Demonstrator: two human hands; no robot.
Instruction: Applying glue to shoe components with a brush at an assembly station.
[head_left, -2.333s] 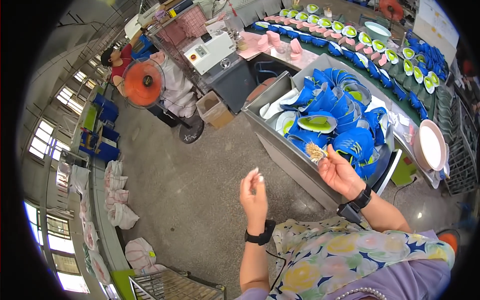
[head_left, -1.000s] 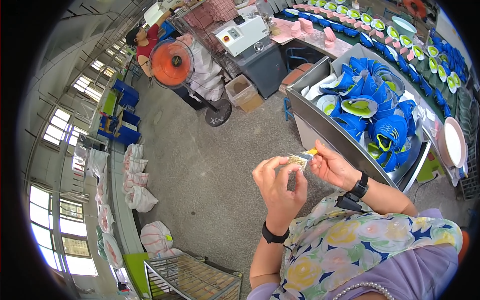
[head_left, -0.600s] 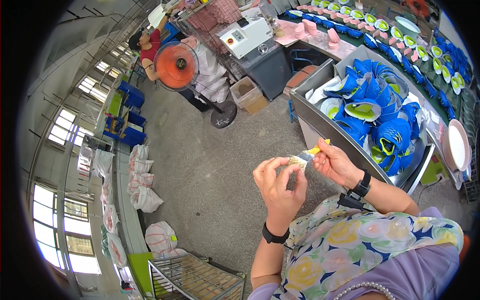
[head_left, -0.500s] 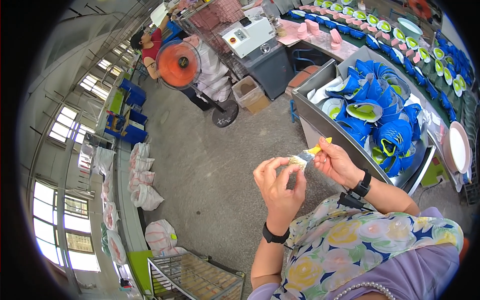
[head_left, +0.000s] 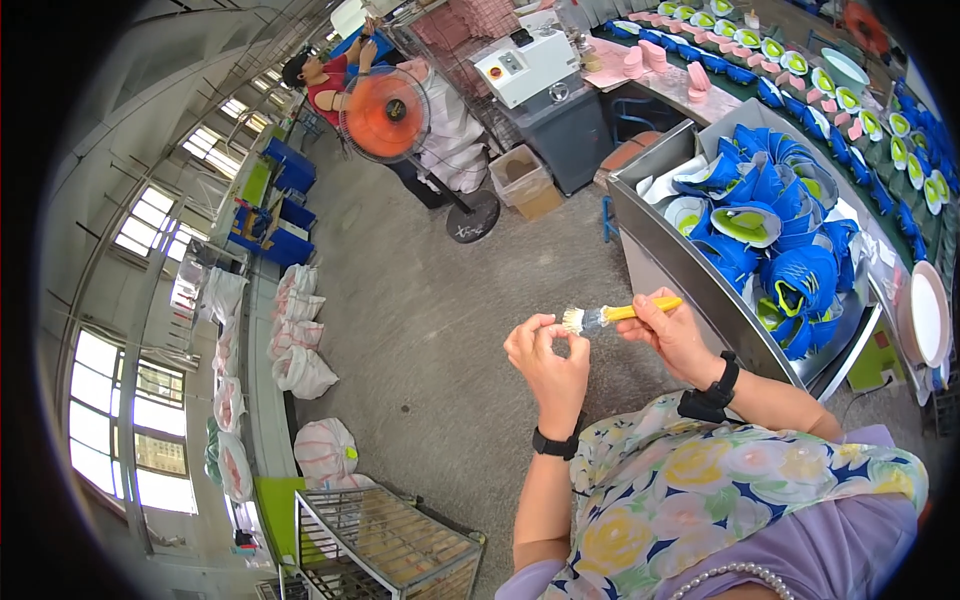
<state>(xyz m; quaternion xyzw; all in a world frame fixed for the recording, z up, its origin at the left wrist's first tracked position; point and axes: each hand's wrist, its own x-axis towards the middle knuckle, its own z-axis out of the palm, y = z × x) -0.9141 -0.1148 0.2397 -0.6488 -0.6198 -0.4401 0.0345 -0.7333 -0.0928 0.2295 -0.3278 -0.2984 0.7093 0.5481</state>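
Observation:
My right hand (head_left: pixel 670 338) grips a small paintbrush by its yellow handle (head_left: pixel 648 307), held level above the floor. Its metal band and pale, clumped bristles (head_left: pixel 573 320) point left. Close beside the bristle tips is my left hand (head_left: pixel 548 368), its fingers curled in toward the thumb as in a pinch. Whether anything sits between those fingertips is too small to make out. To the right of both hands, a metal bin (head_left: pixel 700 290) holds a heap of blue shoe uppers (head_left: pixel 798 275) with lime-green linings.
Behind the bin runs a conveyor with rows of blue uppers and pink pieces (head_left: pixel 697 78). A standing orange fan (head_left: pixel 385 115), a cardboard-lined bin (head_left: pixel 528 183) and a white machine (head_left: pixel 525 70) stand farther off. A person in red (head_left: pixel 325 85) is beyond the fan. Metal rack (head_left: pixel 385 540) at lower left.
The brush has turned to lie more level, showing more of its yellow handle. My left fingers have drawn slightly back from the bristles. The view has shifted a little left.

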